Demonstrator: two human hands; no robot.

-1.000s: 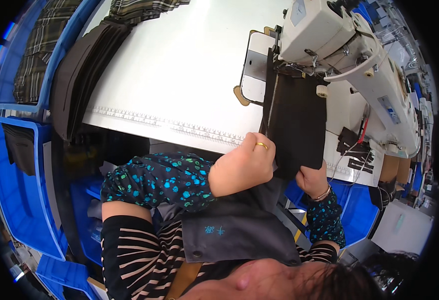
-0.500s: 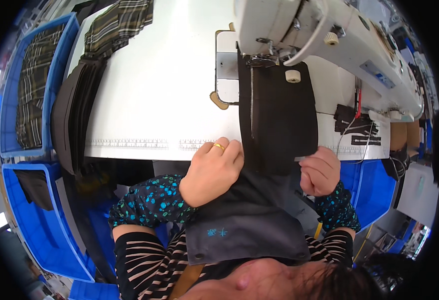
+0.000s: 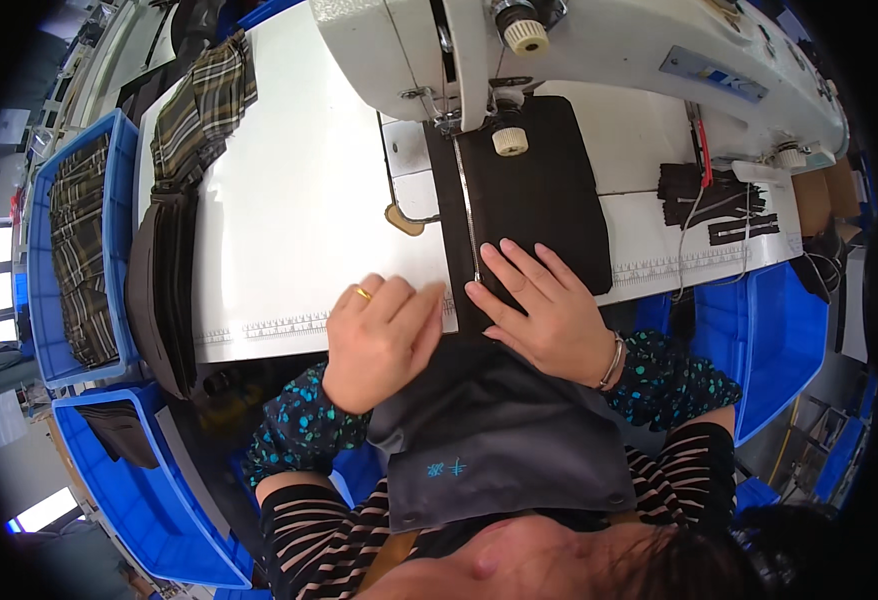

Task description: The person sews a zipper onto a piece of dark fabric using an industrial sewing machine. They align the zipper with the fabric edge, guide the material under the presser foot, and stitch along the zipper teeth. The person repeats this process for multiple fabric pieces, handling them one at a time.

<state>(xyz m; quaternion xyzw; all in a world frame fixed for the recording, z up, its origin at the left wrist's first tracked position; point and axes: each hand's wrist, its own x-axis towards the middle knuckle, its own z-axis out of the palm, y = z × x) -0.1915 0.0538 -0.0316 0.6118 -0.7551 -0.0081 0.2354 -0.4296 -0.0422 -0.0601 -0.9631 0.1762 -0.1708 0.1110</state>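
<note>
A black fabric panel lies on the white sewing table, its far end under the sewing machine's presser foot area. A zipper runs lengthwise near the panel's left side. My right hand rests flat on the near part of the panel, fingers spread, the fingertips close to the zipper's near end. Beside the panel's left edge is my left hand, its fingers curled together and a ring on one of them. Its fingertips are slightly blurred, and whatever they may hold is hidden.
The sewing machine spans the far side. Several short zippers and a red-handled tool lie at right. Stacked dark pieces and plaid fabric sit at left. Blue bins flank the table.
My right hand has left the panel's near right corner, where it pinched a small pale strip, and now lies flat on the fabric. My left hand has moved off the panel's edge and curled. The view has shifted.
</note>
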